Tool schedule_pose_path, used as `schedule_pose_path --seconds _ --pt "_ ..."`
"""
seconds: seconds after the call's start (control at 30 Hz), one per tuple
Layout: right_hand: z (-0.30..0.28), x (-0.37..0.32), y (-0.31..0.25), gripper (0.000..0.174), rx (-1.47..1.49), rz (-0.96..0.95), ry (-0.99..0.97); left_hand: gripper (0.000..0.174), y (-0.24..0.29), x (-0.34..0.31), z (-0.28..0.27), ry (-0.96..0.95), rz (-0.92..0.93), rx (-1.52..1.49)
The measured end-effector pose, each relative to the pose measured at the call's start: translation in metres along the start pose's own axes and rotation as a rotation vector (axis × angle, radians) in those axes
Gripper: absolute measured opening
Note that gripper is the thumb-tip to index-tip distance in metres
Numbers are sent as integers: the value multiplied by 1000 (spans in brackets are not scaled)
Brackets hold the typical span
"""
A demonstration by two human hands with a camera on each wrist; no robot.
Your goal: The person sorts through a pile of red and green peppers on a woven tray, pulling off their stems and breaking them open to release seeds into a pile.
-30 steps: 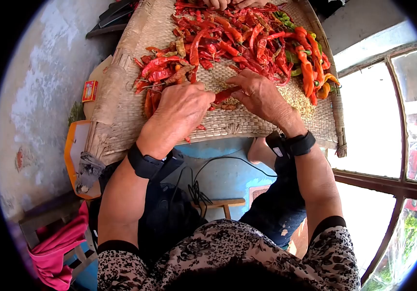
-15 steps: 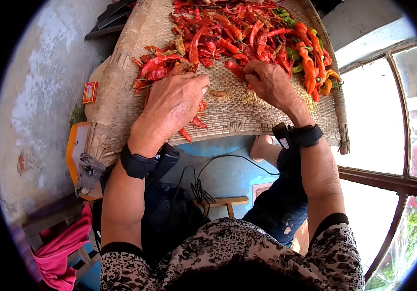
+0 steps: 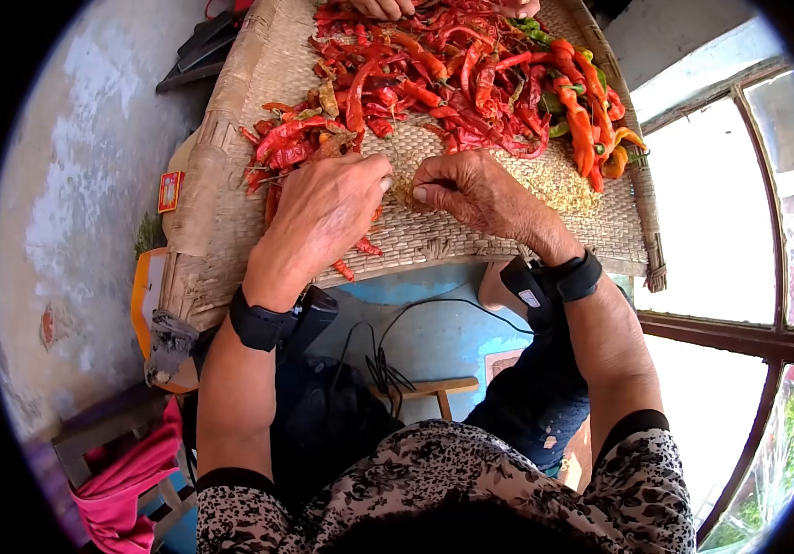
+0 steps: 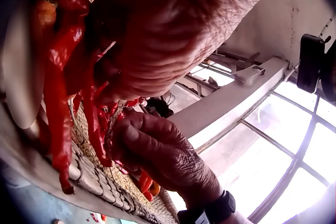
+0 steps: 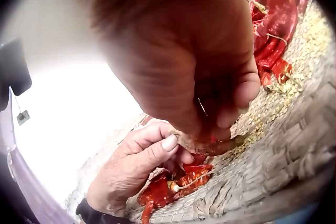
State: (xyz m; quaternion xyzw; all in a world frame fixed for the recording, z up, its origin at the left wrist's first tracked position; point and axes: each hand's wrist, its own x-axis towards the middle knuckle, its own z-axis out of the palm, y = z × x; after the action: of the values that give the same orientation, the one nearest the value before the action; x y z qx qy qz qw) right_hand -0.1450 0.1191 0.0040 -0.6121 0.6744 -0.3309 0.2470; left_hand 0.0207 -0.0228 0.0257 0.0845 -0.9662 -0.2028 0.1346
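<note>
My left hand (image 3: 328,203) is bent with its fingers curled, over red chillies (image 3: 368,246) on the woven mat (image 3: 397,249). In the right wrist view, the left thumb (image 5: 169,143) lies close to the fingers, above chillies (image 5: 194,179) with stalks; I cannot tell whether it pinches anything. My right hand (image 3: 489,194) faces it across a small gap, its thumb and fingers pinching a brownish dried chilli (image 5: 223,146) low over the mat. Red chillies (image 4: 59,98) also show beside the left palm in the left wrist view.
A big heap of red chillies (image 3: 443,78) covers the mat's far part, with fresher orange-red ones (image 3: 582,129) at right. Pale seeds (image 3: 559,189) are scattered near the right hand. Another person's hands (image 3: 383,7) reach in at the far edge. A matchbox (image 3: 170,191) stands at left.
My hands first had a red chilli between them. The right hand then carried it to the heap, and has now come back toward the left hand, to the brownish chilli. The left hand shifted slightly.
</note>
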Motion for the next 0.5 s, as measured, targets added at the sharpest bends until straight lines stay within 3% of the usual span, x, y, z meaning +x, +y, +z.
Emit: schedule_pose_path --seconds 0.17,0.27,0.4,0.5 --pt "3 0 -12 18 85 98 23 14 0 0 1 -30 -11 -28" --pt "10 -1 -7 18 9 5 -5 14 1 -1 1 -15 27 -50" --pt "4 -1 -6 19 -34 30 -49 12 -1 -1 1 37 6 -102" --pt "-16 1 1 18 6 59 10 19 -10 2 -7 70 -91 -54"
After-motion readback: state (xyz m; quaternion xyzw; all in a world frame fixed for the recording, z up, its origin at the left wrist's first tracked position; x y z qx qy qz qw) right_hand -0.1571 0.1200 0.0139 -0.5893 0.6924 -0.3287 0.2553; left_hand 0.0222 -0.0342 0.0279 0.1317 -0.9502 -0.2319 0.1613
